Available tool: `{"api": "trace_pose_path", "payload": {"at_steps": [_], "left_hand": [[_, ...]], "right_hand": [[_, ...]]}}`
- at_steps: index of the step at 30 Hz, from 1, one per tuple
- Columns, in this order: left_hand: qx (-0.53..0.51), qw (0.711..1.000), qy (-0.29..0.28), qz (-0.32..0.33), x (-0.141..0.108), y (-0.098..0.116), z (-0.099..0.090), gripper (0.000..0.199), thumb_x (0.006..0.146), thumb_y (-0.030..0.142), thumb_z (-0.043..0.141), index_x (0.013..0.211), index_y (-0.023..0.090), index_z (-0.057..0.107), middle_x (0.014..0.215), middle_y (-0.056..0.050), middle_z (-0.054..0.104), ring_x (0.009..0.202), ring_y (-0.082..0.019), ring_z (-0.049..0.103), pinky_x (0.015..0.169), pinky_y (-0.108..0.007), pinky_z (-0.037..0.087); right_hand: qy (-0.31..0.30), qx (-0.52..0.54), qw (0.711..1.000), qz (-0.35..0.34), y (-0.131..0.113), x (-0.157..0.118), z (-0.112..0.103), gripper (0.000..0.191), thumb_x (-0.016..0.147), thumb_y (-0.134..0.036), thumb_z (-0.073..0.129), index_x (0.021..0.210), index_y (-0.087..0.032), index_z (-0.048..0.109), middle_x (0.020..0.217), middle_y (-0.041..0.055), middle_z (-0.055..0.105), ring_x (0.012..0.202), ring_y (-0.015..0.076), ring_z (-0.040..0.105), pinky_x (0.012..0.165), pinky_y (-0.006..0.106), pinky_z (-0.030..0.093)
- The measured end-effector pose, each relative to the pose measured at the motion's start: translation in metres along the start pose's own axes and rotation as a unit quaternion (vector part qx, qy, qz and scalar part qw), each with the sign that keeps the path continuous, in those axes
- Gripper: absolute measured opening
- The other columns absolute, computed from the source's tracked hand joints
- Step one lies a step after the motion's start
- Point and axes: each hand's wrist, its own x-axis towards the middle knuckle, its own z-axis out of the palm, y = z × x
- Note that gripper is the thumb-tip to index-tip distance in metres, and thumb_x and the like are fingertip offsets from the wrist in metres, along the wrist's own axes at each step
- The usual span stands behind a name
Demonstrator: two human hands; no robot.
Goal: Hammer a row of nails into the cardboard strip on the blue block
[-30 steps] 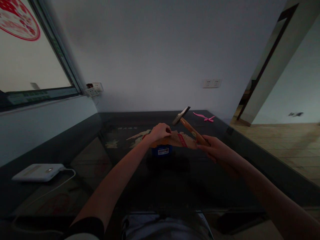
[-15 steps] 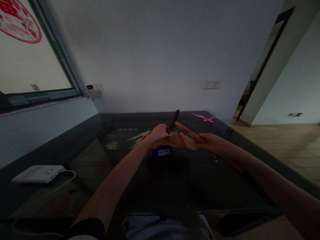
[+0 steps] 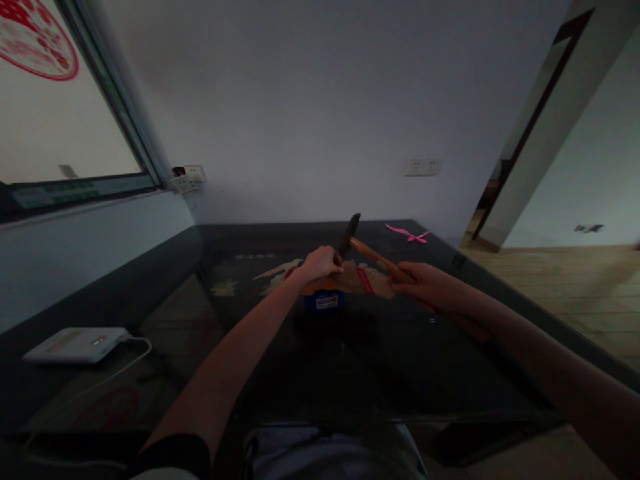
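Observation:
My right hand (image 3: 425,283) is wrapped round the wooden handle of a hammer (image 3: 375,257). The hammer's dark head stands tilted just beyond my left fingertips. My left hand (image 3: 320,263) is closed in a pinch on top of a tan, sole-shaped piece with a red band (image 3: 379,283). Whatever is between those fingertips is too small and dark to make out. Below the tan piece sits a blue box with a white label (image 3: 325,302), on the dark glossy table (image 3: 320,373). The left part of the tan piece is hidden behind my left hand and forearm.
A white device (image 3: 77,345) with a pale cable lies at the table's left. Near the far right corner rests a pink ribbon-like strip (image 3: 410,233). A wall with sockets (image 3: 423,167) rises behind the table, and a window (image 3: 65,120) is at the left.
The hammer's head is slightly higher than before, and my right hand has lifted a little with it. My left hand stays on the tan piece.

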Motion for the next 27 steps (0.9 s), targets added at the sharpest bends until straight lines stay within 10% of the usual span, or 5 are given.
{"api": "trace_pose_path", "payload": {"at_steps": [27], "left_hand": [[0.003, 1.0, -0.013, 0.027, -0.0026, -0.0014, -0.0017, 0.021, 0.066, 0.031, 0.064, 0.08, 0.017, 0.07, 0.082, -0.005, 0.068, 0.073, -0.019, 0.062, 0.064, -0.026, 0.046]], "right_hand": [[0.005, 0.044, 0.999, 0.002, 0.005, -0.0073, -0.0006, 0.023, 0.079, -0.034, 0.05, 0.093, -0.016, 0.047, 0.042, -0.0095, 0.04, 0.029, 0.0076, 0.04, 0.026, 0.018, 0.032]]}}
